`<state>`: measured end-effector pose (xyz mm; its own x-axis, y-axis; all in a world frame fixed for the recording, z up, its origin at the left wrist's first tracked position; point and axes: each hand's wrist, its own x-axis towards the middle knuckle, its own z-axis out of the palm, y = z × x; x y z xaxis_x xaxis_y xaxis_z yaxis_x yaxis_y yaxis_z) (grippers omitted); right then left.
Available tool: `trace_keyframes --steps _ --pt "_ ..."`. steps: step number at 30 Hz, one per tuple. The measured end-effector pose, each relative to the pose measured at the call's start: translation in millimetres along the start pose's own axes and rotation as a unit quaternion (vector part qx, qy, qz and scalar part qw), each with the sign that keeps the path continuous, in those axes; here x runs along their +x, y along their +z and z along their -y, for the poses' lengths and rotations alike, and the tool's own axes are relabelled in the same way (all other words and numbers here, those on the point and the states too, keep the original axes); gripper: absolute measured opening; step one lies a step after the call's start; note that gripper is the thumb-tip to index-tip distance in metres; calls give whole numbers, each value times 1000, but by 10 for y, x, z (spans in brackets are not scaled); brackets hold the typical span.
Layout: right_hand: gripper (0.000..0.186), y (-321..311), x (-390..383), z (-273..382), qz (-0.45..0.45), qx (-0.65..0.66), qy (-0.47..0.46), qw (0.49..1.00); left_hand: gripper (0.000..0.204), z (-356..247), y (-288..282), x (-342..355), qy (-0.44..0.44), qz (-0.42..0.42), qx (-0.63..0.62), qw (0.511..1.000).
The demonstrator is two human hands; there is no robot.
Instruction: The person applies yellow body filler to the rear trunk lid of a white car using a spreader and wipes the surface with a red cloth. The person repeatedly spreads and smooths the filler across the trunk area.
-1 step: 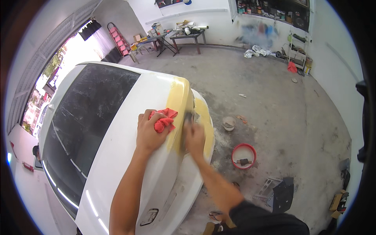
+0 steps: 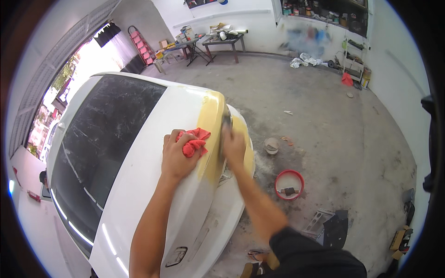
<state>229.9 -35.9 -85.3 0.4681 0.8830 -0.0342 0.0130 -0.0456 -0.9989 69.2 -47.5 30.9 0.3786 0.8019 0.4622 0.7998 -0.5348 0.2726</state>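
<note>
A white car point(image 2: 130, 194) with a dark rear window point(image 2: 109, 120) fills the left and middle of the head view. Yellow patches point(image 2: 208, 109) cover its rear corner. My left hand point(image 2: 178, 155) rests on the white panel with its fingers closed around a crumpled red cloth point(image 2: 198, 134), just left of the yellow area. My right hand point(image 2: 232, 143), smeared by motion, is closed on a dark, blurred pad point(image 2: 226, 119) against the edge of the yellow corner. What kind of pad it is, I cannot make out.
On the floor right of the car are a round grey container point(image 2: 271, 144), a red tub point(image 2: 301, 185) and dark sheets point(image 2: 336, 231). Cluttered tables point(image 2: 222, 41) and a metal rack point(image 2: 354, 69) line the walls. A person's head point(image 2: 43, 177) shows partly beyond the car at left.
My right hand and the dark pad have moved up along the corner, away from me. My left hand stays put on the red cloth.
</note>
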Motion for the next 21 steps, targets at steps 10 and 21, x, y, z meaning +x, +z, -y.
trace_keyframes --steps 10,21 --pt "64 382 -404 -411 -116 -10 -113 987 29 28 454 673 22 2 -37 999" --pt "59 332 -214 -466 -153 -20 -115 981 35 -55 612 666 -123 -27 29 992"
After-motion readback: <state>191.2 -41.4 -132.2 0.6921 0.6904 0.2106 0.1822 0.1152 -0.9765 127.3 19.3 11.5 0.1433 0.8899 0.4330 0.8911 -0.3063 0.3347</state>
